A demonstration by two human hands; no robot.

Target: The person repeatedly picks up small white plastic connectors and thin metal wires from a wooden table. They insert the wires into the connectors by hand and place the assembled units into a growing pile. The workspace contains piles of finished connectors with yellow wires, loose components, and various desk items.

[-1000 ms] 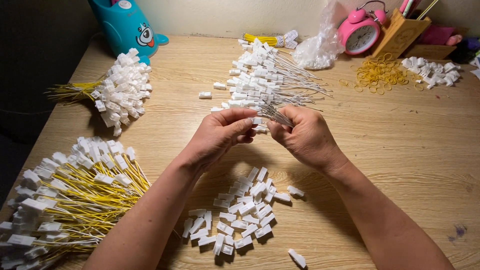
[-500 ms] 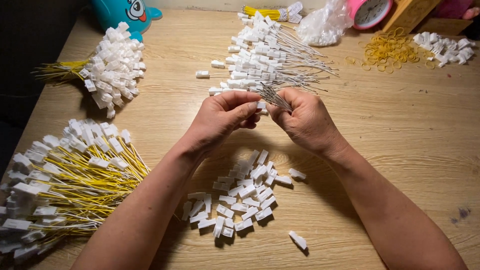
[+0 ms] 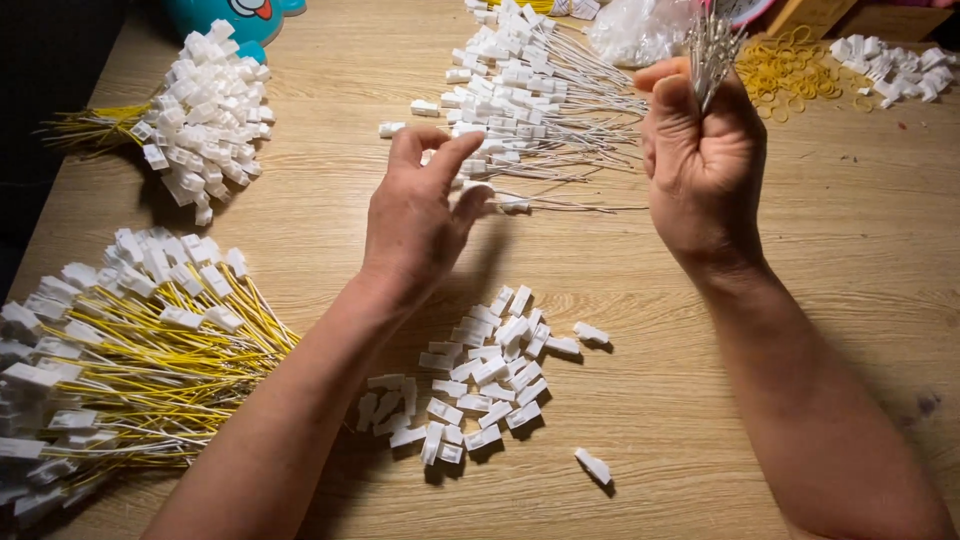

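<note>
head view, looking down: the right hand (image 3: 703,165) is raised above the worktop (image 3: 820,300) at the far right, fingers curled into a tight fist around a bundle of thin silvery wires (image 3: 712,45) whose ends stick up out of the top of the fist past the thumb. the left hand (image 3: 418,215) hovers near the middle, fingers spread apart and holding nothing, palm turned down and slightly toward the right hand, well apart from it.

just beyond the left hand's fingertips, between the two hands and running toward the far edge, lies a loose heap of white-wired connectors (image 3: 530,90), their white plastic housings on the left and the pale wires fanning out to the right. on the near side of the left wrist sits a pile of loose white housings (image 3: 480,375) without wires, and one stray housing (image 3: 593,466) lies alone nearer still, to the right of the pile.

at the near left a large sheaf of yellow-wired connectors (image 3: 120,350) covers the worktop, and at the far left is a tied bunch of yellow-wired connectors (image 3: 195,120). far right, beyond the right hand, are scattered yellow rubber bands (image 3: 790,65), another small heap of white housings (image 3: 890,65) and a crumpled clear plastic bag (image 3: 635,30). a teal toy (image 3: 235,15) shows at the far left edge.
</note>
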